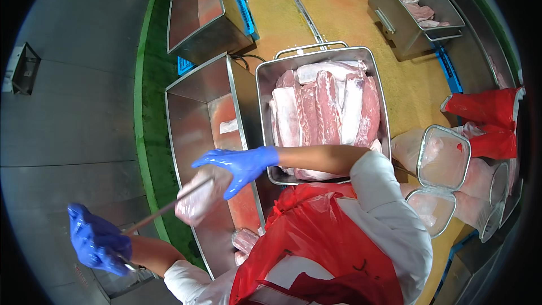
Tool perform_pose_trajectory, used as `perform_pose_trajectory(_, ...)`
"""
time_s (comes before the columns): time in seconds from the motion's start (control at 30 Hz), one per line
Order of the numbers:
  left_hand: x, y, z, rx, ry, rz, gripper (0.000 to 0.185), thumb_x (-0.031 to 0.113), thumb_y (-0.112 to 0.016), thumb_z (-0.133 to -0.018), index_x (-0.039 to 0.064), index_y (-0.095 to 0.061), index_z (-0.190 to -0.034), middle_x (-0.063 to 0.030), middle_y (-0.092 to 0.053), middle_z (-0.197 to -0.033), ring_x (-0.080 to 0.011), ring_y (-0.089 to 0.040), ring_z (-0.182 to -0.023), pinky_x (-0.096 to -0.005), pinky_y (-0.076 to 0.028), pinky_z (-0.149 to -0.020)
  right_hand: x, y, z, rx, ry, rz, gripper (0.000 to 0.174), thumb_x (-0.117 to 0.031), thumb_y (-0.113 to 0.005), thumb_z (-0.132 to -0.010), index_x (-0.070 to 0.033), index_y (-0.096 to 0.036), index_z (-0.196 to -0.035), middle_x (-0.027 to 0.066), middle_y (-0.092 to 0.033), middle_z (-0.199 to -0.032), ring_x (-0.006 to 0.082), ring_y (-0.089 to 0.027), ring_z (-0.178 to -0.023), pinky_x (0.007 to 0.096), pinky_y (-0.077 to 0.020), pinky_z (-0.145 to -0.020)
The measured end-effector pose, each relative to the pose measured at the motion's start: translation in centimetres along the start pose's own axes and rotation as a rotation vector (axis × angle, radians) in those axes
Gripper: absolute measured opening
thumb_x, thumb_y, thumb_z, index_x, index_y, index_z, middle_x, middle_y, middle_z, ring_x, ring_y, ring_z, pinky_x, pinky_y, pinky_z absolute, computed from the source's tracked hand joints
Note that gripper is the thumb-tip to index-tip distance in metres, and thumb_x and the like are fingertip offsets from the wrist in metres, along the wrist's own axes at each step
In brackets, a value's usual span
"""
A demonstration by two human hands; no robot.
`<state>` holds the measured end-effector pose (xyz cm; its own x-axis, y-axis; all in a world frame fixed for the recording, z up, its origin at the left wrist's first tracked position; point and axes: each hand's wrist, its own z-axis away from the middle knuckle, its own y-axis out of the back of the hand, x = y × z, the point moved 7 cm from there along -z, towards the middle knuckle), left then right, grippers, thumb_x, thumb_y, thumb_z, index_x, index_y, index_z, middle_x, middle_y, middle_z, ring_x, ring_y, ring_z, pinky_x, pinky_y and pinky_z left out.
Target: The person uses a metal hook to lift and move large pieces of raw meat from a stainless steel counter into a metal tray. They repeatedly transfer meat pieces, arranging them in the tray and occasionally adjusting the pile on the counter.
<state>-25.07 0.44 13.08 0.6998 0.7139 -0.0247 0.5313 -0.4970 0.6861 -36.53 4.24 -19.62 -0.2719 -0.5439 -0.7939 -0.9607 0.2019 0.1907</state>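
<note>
My right hand (241,169), in a blue glove, reaches left across my body with thumb and fingers apart. A blurred piece of pale meat (194,205) lies between and below those fingers, over a long steel bin (190,135). Whether the hand grips it is unclear. My left hand (99,239), also gloved in blue, is shut on a long thin metal tool (156,215) at the lower left. The tool's far end crosses the meat; blur hides whether it is a blade or a rod.
A steel tub (259,93) full of long meat cuts (328,108) stands before me. Another bin (207,34) and a meat container (413,42) stand farther off. Wire-rimmed bags (443,159) stand at right near red plastic (482,106). More meat (245,241) lies in the left bin.
</note>
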Motion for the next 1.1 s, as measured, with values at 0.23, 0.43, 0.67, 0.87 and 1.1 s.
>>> perform_pose_trajectory(0.23, -11.2, -4.2, 3.0, -0.159, 0.434, -0.262, 0.015, 0.014, -0.06, -0.065, -0.001, -0.063, -0.062, -0.0083, -0.045, -0.055, -0.0259, -0.045, -0.064, -0.045, -0.042, -0.09, 7.9, 11.2, -1.3, 0.074, -0.308, 0.103, 0.043, -0.04, -0.071, -0.081, -0.001, -0.073, -0.098, 0.0168, -0.072, -0.084, 0.0237, -0.07, -0.08, 0.0384, -0.0534, -0.073)
perform_pose_trajectory(0.43, -17.4, -23.9, 20.4, -0.753, 0.728, -0.327, 0.023, 0.015, -0.068, -0.084, 0.013, -0.072, -0.107, -0.0052, -0.066, -0.074, -0.028, -0.061, -0.082, -0.0458, -0.037, -0.104, 12.7, 27.9, 1.3, 0.071, -0.569, 1.214, 0.012, -0.023, -0.069, -0.07, -0.011, -0.074, -0.071, 0.0163, -0.071, -0.075, 0.0356, -0.07, -0.075, 0.0456, -0.0528, -0.072)
perform_pose_trajectory(0.67, -12.9, -30.1, 35.1, -0.272, 1.049, -0.256, 0.02, 0.013, -0.061, -0.093, 0.012, -0.072, -0.11, -0.0069, -0.07, -0.084, -0.026, -0.061, -0.082, -0.0454, -0.036, -0.105, 7.1, 21.7, -4.8, 0.008, -0.121, 1.368, 0.02, -0.014, -0.074, -0.065, -0.013, -0.068, -0.084, 0.01, -0.066, -0.083, 0.0309, -0.065, -0.092, 0.0462, -0.0466, -0.09)
perform_pose_trajectory(0.87, -2.7, -24.3, 44.7, -0.02, 1.566, 0.014, 0.017, 0.016, -0.064, -0.096, 0.009, -0.079, -0.101, -0.0113, -0.074, -0.088, -0.0255, -0.066, -0.081, -0.0402, -0.045, -0.092, 10.8, 9.7, -0.1, 0.685, -0.18, 1.045, 0.066, -0.019, -0.078, -0.072, -0.018, -0.062, -0.136, 0.0172, -0.052, -0.133, 0.0373, -0.045, -0.128, 0.05, -0.0302, -0.115)
perform_pose_trajectory(1.1, 3.9, -14.8, 54.7, 0.487, 2.042, 0.229, 0.019, 0.013, -0.065, -0.099, 0.002, -0.075, -0.111, 0.0083, -0.047, -0.069, -0.0029, -0.037, -0.06, -0.0244, -0.029, -0.053, 23.6, -4.1, 20.1, 0.119, -0.75, 0.753, 0.062, -0.022, -0.081, -0.069, -0.01, -0.063, -0.127, 0.0227, -0.058, -0.13, 0.041, -0.051, -0.125, 0.0499, -0.0408, -0.106)
